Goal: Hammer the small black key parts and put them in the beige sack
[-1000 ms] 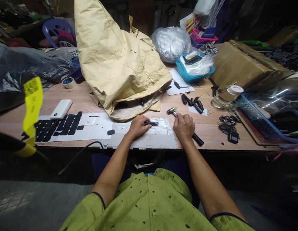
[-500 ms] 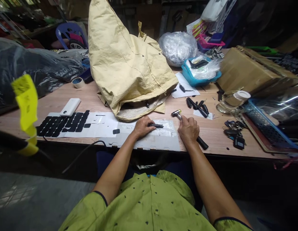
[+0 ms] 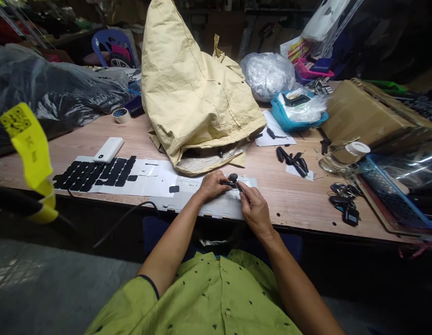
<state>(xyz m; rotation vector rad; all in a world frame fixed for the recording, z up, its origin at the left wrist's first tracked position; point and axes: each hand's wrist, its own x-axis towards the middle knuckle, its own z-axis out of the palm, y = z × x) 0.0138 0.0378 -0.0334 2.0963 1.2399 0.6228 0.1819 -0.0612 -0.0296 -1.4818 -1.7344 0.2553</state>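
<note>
My left hand (image 3: 213, 185) rests on a grey board (image 3: 216, 208) at the table's front edge, its fingers closed on a thin black piece (image 3: 228, 184). Gripped in my right hand (image 3: 256, 208) is a small hammer (image 3: 233, 177), its head over the black piece. Whether the head touches the piece I cannot tell. Clear plastic (image 3: 250, 182) covers part of the board. Left of it, flat black pieces (image 3: 86, 176) lie in rows on white paper (image 3: 160, 186), with one black piece (image 3: 174, 189) apart near my left hand.
A large tan sack (image 3: 198, 107) stands behind my hands, mouth towards me. To the right are black parts (image 3: 293, 160), a glass jar (image 3: 336, 160), keys (image 3: 344, 202), a blue basket (image 3: 393, 186) and a cardboard box (image 3: 365, 111). A white power bank (image 3: 109, 150) lies left.
My right hand has brought the hammer left, from beside the board to over the black piece. My left hand stays on the board. The whole view has shifted slightly.
</note>
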